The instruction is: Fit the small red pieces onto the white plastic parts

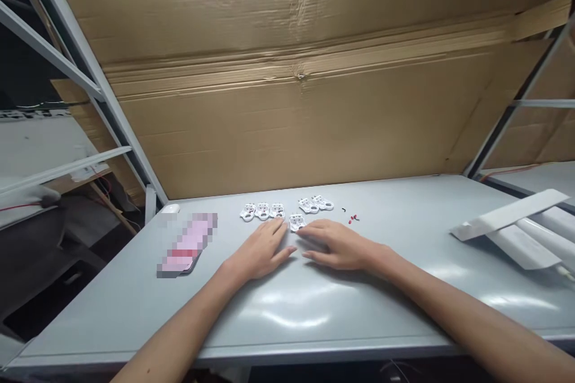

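My left hand [262, 250] lies palm down on the grey tabletop with fingers stretched out and thumb apart. Its fingertips reach the near edge of a small white plastic part [277, 210] with a ring-shaped opening, the rightmost in a row of three. My right hand [335, 244] is also open, thumb and fingers spread. At its index fingertip sits a single white part [297, 221], apparently touched by it. Two more such parts [308, 206] [323, 203] lie close together behind that hand. Neither hand grips anything that I can see.
Small red pieces [351, 219] and a tiny black piece [344, 210] lie right of the white parts. A pink, blurred-out flat object [191, 244] rests at left. Long white strips [512, 215] are stacked at right. Cardboard [287, 137] backs the metal shelf [381, 311].
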`<move>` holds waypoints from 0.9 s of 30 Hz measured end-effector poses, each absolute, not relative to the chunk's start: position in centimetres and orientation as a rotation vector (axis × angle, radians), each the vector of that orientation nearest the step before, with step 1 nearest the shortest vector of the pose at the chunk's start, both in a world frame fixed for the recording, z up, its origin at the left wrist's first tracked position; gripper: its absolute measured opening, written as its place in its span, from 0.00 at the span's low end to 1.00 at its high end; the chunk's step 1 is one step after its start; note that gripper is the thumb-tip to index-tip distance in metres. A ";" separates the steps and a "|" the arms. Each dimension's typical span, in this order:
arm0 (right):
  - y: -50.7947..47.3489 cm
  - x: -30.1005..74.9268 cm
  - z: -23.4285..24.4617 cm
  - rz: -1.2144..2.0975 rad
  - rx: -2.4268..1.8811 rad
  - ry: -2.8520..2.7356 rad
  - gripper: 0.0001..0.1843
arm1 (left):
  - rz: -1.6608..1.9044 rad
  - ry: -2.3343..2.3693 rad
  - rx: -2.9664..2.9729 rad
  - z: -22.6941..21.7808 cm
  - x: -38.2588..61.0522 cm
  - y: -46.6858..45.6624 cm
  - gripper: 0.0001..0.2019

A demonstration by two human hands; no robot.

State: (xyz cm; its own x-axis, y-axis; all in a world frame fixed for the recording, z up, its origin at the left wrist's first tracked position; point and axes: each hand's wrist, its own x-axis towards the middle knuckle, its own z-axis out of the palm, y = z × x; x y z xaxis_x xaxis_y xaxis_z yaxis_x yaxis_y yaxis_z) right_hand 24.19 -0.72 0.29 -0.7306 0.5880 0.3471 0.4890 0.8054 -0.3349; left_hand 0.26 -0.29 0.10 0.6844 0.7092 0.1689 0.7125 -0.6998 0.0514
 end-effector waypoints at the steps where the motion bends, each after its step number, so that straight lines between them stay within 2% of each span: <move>1: -0.9 24.2 0.5 0.332 -0.784 -2.547 0.19 | -0.277 -1.204 -2.875 0.2 0.3 -0.4 0.30; 5: -0.3 25.2 1.0 0.314 -0.862 -2.514 0.15 | -0.251 -1.208 -2.908 0.4 0.4 -0.5 0.30; 11: 2.6 30.9 1.6 0.192 -1.424 -2.392 0.11 | -0.274 -1.148 -2.962 0.5 0.6 -0.8 0.28; 14: 3.3 33.3 1.7 0.241 -1.588 -2.422 0.12 | -0.277 -1.115 -2.979 0.5 0.5 -0.9 0.26; 20: 4.1 34.5 1.3 0.421 -1.577 -2.424 0.10 | -0.304 -1.094 -2.995 0.5 0.4 -0.9 0.24; 27: 4.7 33.9 0.2 0.426 -1.436 -2.338 0.09 | -0.325 -1.087 -3.008 0.7 0.4 -1.0 0.24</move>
